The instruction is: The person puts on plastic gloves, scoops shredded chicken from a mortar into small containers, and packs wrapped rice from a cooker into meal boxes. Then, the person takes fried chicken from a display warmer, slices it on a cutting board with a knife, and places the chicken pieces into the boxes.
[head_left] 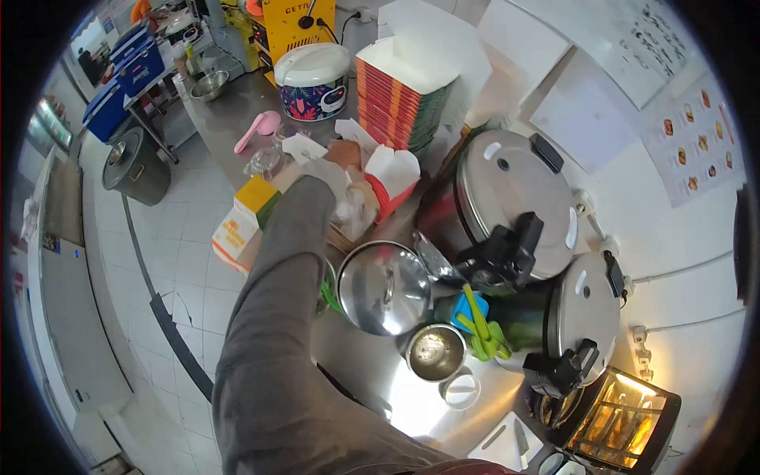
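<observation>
My left hand [326, 171], seemingly in a pale glove, extends from a long grey sleeve toward the far part of the steel counter. Its fingers are not clear, and I cannot tell whether it holds anything. Around it are a white carton flap [304, 148], a brown item [344, 153] whose kind I cannot make out, and a red takeaway box [393, 180] with white flaps standing open. Clear plastic wrapping [355, 209] lies just below the hand. A yellow-and-white printed carton [237, 231] sits left of the forearm. My right hand is out of view.
Red takeaway boxes [400, 103] stand stacked near a flowered rice cooker [313, 83]. A pink scoop [259, 131] lies left. Nearer stand a lidded pot [385, 286], a steel bowl [436, 353], two large cookers [514, 198] and a lit glass-fronted heater [621, 419].
</observation>
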Demonstrator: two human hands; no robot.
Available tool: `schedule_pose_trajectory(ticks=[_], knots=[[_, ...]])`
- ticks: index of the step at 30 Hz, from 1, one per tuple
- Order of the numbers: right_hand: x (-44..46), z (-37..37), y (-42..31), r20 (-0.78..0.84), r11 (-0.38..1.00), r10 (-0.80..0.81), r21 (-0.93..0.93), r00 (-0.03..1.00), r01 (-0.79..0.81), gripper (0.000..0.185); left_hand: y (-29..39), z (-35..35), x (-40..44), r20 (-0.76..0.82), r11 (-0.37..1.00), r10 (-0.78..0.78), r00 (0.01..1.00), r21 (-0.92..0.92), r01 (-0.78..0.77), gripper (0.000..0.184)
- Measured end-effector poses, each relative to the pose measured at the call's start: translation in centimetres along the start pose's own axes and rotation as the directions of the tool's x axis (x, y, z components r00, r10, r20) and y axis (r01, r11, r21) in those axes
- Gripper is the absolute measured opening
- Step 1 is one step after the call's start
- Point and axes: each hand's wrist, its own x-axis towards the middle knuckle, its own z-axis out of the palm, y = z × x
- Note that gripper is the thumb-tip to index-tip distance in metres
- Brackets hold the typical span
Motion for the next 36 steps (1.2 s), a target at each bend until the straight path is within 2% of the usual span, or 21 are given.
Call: schedule_pose_trajectory(ticks=[3, 7, 9, 12, 15, 17, 19, 21, 24, 28, 29, 30, 31, 32, 33, 34, 36], knots=[[-2.8, -0.2, -2.7, 0.004, 0.997, 0.078, -0.011, 0.997, -0.078, 0.033, 0.1, 4.1, 1.9, -0.014, 0.990, 0.138, 0.990, 0.010, -0.138, 0.039], [-5.5, -0.6, -4.9, 0.000, 0.989, 0.145, -0.016, 0.989, -0.145, 0.033, -0.5, 7.0, 3.1, 0.159, 0.982, 0.172, 0.972, -0.109, -0.155, 0.028], [-6.9, -1.0, -5.6, -0.001, 0.985, 0.172, -0.013, 0.985, -0.172, 0.032, -0.3, 6.8, 2.4, 0.146, 0.965, 0.231, 0.962, -0.164, -0.207, 0.027], [-9.1, -1.0, -6.1, -0.005, 0.976, 0.216, -0.005, 0.976, -0.216, 0.032, -0.3, 5.4, 0.8, 0.009, 0.894, 0.388, 0.922, -0.248, -0.373, 0.027], [-11.0, -1.2, -6.5, -0.021, 0.965, 0.263, 0.022, 0.965, -0.263, 0.031, -0.2, 8.3, 4.3, 0.081, 0.827, 0.509, 0.857, -0.325, -0.460, 0.029], [-12.2, -1.4, -6.8, -0.021, 0.958, 0.284, 0.036, 0.959, -0.283, 0.031, -0.3, 11.0, 6.7, 0.098, 0.745, 0.617, 0.781, -0.391, -0.540, 0.031], [-13.1, -1.2, -7.0, -0.038, 0.948, 0.316, 0.051, 0.948, -0.314, 0.030, -0.6, 13.5, 9.2, 0.070, 0.604, 0.753, 0.654, -0.466, -0.646, 0.034], [-14.4, -0.6, -7.4, -0.053, 0.933, 0.357, 0.060, 0.932, -0.354, 0.030, -1.2, 15.4, 11.2, 0.011, 0.410, 0.878, 0.478, -0.533, -0.740, 0.036], [-16.3, 0.1, -7.7, -0.056, 0.918, 0.393, 0.079, 0.918, -0.388, 0.030, -2.0, 16.8, 12.4, -0.121, 0.072, 0.977, 0.175, -0.585, -0.808, 0.041], [-18.0, 0.6, -7.3, -0.063, 0.904, 0.421, 0.110, 0.905, -0.413, 0.029, -1.5, 15.4, 9.0, 0.018, 0.289, 0.945, 0.328, -0.517, -0.806, 0.038], [-18.4, 0.5, -6.9, -0.067, 0.901, 0.427, 0.124, 0.902, -0.417, 0.029, 0.3, 13.4, 7.9, 0.198, 0.569, 0.796, 0.572, -0.566, -0.597, 0.038], [-18.7, 0.5, -6.5, -0.072, 0.898, 0.430, 0.137, 0.900, -0.418, 0.029, 2.7, 11.6, 6.6, 0.388, 0.781, 0.560, 0.732, -0.544, -0.308, 0.039], [-18.9, 0.4, -6.1, -0.078, 0.897, 0.430, 0.152, 0.899, -0.416, 0.029, 4.0, 10.1, 5.2, 0.562, 0.894, 0.261, 0.785, -0.447, 0.023, 0.040], [-19.0, 0.4, -5.5, -0.087, 0.895, 0.430, 0.175, 0.899, -0.411, 0.029, 3.8, 9.4, 4.6, 0.417, 0.887, 0.387, 0.822, -0.413, -0.208, 0.037], [-18.6, 0.5, -5.0, -0.099, 0.893, 0.429, 0.198, 0.898, -0.405, 0.029, 3.1, 9.2, 5.1, 0.272, 0.841, 0.518, 0.811, -0.336, -0.425, 0.034], [-17.8, 0.2, -4.2, -0.109, 0.889, 0.426, 0.231, 0.898, -0.394, 0.028, 2.6, 8.4, 5.2, 0.135, 0.758, 0.647, 0.751, -0.223, -0.613, 0.031], [-15.0, 0.5, -3.2, -0.114, 0.867, 0.441, 0.312, 0.890, -0.389, 0.028, 2.3, 2.0, 3.1, 0.095, 0.876, 0.481, 0.871, -0.027, -0.481, 0.031]])
